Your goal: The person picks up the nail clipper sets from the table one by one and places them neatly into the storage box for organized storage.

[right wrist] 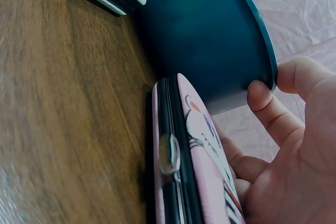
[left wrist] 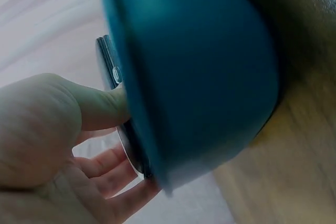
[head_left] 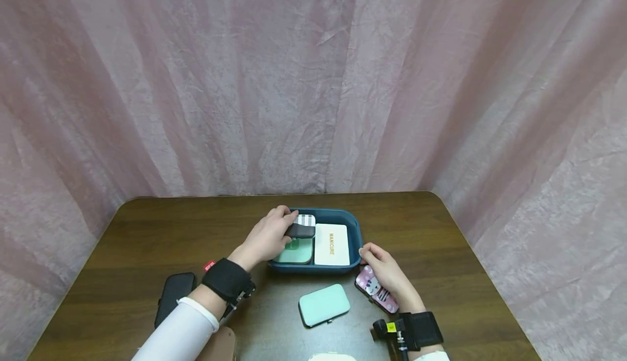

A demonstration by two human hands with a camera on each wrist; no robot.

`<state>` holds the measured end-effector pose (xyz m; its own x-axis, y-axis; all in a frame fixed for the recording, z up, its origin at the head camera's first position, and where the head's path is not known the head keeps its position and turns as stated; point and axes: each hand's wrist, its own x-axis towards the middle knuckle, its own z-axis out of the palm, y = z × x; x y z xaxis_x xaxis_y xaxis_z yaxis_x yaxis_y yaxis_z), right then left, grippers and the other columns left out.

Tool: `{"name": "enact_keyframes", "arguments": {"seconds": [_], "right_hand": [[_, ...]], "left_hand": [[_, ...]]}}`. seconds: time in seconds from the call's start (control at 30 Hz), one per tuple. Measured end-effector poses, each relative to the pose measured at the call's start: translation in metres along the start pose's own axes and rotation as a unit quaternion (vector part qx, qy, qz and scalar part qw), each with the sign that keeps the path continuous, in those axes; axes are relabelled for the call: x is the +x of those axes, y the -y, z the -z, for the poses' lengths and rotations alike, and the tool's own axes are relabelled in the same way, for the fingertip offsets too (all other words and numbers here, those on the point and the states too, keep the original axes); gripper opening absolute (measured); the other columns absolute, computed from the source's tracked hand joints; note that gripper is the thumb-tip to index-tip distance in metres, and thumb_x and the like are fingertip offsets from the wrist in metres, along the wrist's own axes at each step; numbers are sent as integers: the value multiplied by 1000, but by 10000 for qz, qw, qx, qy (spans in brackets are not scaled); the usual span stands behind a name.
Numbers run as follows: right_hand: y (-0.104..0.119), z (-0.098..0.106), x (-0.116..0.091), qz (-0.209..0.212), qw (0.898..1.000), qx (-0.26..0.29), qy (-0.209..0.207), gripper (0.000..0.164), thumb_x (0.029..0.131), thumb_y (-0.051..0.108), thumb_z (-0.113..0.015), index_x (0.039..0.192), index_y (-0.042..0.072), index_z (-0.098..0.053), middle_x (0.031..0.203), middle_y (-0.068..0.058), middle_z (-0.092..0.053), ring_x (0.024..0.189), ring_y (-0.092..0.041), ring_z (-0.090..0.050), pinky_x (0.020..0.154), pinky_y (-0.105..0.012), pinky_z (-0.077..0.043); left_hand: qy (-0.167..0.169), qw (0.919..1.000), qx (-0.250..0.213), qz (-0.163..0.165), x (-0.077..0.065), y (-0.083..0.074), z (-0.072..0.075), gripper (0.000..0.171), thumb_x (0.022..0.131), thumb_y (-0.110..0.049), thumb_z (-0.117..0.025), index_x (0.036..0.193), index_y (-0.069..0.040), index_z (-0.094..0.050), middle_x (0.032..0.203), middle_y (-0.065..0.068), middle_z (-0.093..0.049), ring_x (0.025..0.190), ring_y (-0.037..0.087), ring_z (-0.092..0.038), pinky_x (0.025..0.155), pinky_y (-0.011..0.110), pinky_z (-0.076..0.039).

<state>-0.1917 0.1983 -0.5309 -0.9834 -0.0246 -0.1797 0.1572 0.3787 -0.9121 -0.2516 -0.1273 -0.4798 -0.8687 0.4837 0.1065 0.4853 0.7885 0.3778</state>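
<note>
My left hand (head_left: 265, 239) reaches over the left side of a blue plastic basket (head_left: 356, 236) and grips a black case with a striped part (head_left: 301, 230). In the left wrist view, the thumb and fingers lie around this case's dark edge (left wrist: 107, 59), beside a small metal clasp. A mint-green case (head_left: 296, 253) with a darker green patch and a white case marked MANICURE (head_left: 331, 244) lie in the basket. My right hand (head_left: 387, 274) pinches the basket's right front rim (right wrist: 269, 59) between thumb and finger. Just under that hand is a pink cartoon-cat case (head_left: 373, 287).
Another mint-green case (head_left: 324, 305) lies in front of the basket. A black case (head_left: 175, 295) with a red tag (head_left: 209, 265) near it lies left of my forearm. Partly cut off at the bottom are a brown object (head_left: 220, 344) and a whitish one (head_left: 332, 357). Pink curtains (head_left: 313, 78) hang behind the wooden table (head_left: 416, 219).
</note>
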Motion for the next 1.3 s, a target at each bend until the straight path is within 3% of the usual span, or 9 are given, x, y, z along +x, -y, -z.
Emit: {"name": "enact_keyframes", "arguments": {"seconds": [0.33,0.97,1.3], "right_hand": [[-1,0,0,-55,10000,-76,27,24,110,31,-58,106,10,-68,104,-8,-68,104,-24,-61,91,-38,-43],[-3,3,3,-73,9996,-250,121,26,112,35,-55,110,11,-68,107,-6,-67,106,-24,-59,91,-40,-42],[-3,3,1,0,9996,-245,111,26,111,34,-56,107,11,-67,105,-7,-66,103,-24,-58,88,-39,-42]], "left_hand": [[-6,9988,474,87,7,-1,-16,61,95,-5,-81,152,-2,-58,143,21,-58,134,39,-50,109,53,-46],[-217,9985,83,496,10,-4,-24,55,94,9,-73,148,-1,-62,146,23,-56,136,40,-51,106,52,-51],[-122,9981,86,599,8,-3,-28,67,87,14,-74,150,-2,-60,150,23,-53,139,40,-48,105,53,-52]]}}
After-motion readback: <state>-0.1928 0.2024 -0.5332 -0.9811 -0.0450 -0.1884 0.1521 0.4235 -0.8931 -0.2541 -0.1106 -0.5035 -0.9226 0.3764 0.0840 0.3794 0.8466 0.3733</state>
